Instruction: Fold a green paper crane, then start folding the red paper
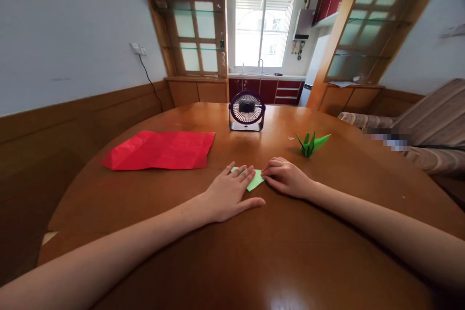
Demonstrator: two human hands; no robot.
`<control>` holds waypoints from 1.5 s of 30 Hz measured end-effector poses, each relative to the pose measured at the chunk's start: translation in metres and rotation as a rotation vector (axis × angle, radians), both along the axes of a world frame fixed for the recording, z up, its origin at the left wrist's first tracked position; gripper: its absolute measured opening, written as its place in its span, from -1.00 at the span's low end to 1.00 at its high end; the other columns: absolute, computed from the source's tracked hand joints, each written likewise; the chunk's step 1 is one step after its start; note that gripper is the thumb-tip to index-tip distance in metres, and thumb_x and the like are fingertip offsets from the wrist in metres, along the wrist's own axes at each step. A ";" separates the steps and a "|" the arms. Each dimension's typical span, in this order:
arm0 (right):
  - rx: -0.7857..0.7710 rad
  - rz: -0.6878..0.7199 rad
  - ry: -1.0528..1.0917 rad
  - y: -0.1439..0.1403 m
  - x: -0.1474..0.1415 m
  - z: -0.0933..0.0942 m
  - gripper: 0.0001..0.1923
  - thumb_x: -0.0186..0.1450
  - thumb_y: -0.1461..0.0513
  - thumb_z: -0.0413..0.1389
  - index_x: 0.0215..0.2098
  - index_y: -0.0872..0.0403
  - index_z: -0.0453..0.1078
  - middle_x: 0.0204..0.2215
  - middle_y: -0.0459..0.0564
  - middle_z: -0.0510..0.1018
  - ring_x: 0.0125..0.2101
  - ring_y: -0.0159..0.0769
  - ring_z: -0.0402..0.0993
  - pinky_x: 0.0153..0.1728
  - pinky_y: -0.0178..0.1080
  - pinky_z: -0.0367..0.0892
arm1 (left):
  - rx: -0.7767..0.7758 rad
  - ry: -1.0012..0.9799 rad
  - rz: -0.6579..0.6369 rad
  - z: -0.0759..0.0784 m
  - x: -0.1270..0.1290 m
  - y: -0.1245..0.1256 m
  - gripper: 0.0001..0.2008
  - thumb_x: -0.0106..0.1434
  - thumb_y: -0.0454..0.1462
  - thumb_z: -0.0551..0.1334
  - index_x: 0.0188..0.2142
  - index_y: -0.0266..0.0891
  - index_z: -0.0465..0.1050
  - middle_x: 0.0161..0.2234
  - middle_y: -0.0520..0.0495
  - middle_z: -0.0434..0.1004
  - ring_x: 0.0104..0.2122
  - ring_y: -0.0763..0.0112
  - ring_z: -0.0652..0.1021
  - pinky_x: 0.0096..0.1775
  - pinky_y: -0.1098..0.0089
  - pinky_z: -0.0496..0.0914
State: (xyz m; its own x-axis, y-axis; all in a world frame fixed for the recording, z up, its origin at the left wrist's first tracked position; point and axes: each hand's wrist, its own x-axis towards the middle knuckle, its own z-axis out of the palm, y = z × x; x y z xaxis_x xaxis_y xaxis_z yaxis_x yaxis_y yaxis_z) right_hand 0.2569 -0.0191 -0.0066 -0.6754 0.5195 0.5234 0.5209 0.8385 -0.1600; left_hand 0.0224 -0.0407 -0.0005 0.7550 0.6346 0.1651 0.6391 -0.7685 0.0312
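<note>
Your left hand presses the pale green paper flat, fingers spread; your right hand pinches its edge—uneven pressure could skew the crease.

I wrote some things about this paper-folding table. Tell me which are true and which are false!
1. Both hands press on the light green paper. True: the left hand lies flat on it and the right hand pinches its edge.
2. The folded green crane sits in the left hand. False: it stands alone on the table, beyond the right hand.
3. The red paper lies to the left of the hands. True.
4. The small fan stands on the red paper. False: it stands on bare wood beside it.
</note>
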 end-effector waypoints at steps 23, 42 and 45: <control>-0.062 0.005 0.033 0.001 -0.002 0.002 -0.82 0.33 0.28 0.05 -0.31 0.14 0.50 -0.40 0.06 0.51 -0.35 -0.26 0.39 -0.24 -0.17 0.34 | -0.177 -0.013 -0.012 0.004 -0.014 0.010 -0.15 0.31 0.23 -0.15 0.35 -0.32 -0.07 0.36 -0.19 -0.15 0.34 0.19 0.00 0.30 0.20 -0.05; -0.075 0.004 0.005 -0.001 0.000 0.006 -0.79 0.35 0.25 0.04 -0.29 0.13 0.51 -0.38 0.07 0.52 -0.33 -0.26 0.41 -0.22 -0.15 0.34 | -0.196 0.061 -0.171 0.012 -0.027 0.001 -0.29 0.27 0.21 0.01 0.32 0.08 -0.01 0.38 -0.09 -0.30 0.34 -0.04 -0.12 0.27 -0.05 -0.08; -0.075 0.003 0.019 -0.001 -0.001 0.005 -0.81 0.34 0.26 0.05 -0.30 0.13 0.51 -0.38 0.06 0.52 -0.34 -0.26 0.42 -0.23 -0.17 0.34 | -0.195 0.052 -0.179 0.011 -0.029 0.000 -0.33 0.28 0.20 0.01 0.31 0.11 0.02 0.38 -0.06 -0.29 0.34 -0.03 -0.13 0.27 -0.06 -0.10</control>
